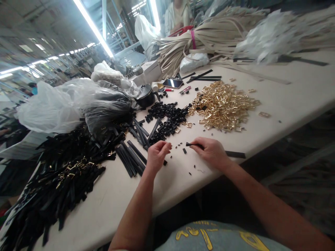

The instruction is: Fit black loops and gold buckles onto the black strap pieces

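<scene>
My right hand [209, 151] is closed around a black strap [235, 154]. One end of the strap pokes out past the fingertips, and the other lies along the table behind the hand. My left hand [158, 157] is closed in a pinch a short way to the left; whatever its fingers hold, if anything, is hidden. Small black scraps [184, 151] are scattered between and below the hands. Just beyond the left hand is a heap of small black loops [170, 116]. Farther right spreads a pile of gold rectangular buckles [222, 106]. Flat black straps [131, 158] lie left of my left hand.
A large mound of black straps with gold buckles [70, 177] covers the table's left side, with plastic bags [75, 101] behind it. A black mug [145, 96], a phone [172, 83] and bundled beige strips [209, 35] stand farther back. A person [178, 15] is beyond the table.
</scene>
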### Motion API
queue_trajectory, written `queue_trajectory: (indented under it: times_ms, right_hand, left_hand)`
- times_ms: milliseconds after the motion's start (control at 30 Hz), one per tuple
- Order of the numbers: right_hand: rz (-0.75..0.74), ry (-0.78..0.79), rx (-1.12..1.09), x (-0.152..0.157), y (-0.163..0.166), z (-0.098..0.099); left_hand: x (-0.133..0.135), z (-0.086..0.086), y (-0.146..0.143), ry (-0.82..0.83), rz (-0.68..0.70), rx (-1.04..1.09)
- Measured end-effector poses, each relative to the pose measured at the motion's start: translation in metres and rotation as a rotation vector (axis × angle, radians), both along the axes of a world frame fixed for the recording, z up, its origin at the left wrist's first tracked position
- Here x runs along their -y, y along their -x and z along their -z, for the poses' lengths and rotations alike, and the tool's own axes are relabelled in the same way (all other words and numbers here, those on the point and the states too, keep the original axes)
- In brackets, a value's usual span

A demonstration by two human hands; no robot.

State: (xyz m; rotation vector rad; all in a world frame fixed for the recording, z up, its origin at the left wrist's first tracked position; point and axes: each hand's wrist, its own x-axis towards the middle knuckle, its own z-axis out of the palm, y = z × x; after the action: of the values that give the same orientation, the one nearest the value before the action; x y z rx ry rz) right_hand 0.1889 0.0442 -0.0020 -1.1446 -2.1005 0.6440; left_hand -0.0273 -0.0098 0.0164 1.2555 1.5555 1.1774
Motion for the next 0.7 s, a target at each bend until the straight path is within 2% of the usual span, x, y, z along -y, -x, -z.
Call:
queue_trajectory:
  times_ms: [100,267,400,500,700]
  right_hand:
    - [0.011,0.039,-0.02,-0.004,-0.001,0.002]
    - [0.009,0.051,-0.067,-0.003,0.0,-0.001]
    - [-0.011,0.081,-0.082,-0.003,-0.001,-0.001]
    - [-0.032,0.093,-0.095,-0.003,-0.002,0.001]
    - [-0.024,0.096,-0.076,-0.003,-0.001,-0.001]
  left_hand:
    - [-0.01,-0.006,0.019,-0.003,-0.055,-0.113]
    - [-0.042,-0.016,0.023,-0.091,0.075,-0.745]
    - [-0.068,-0.019,0.012,-0.039,0.147,-1.075]
    - [-0.076,-0.018,0.008,0.019,0.12,-1.172]
    - [-0.08,-0.019,0.012,0.097,0.093,-1.179]
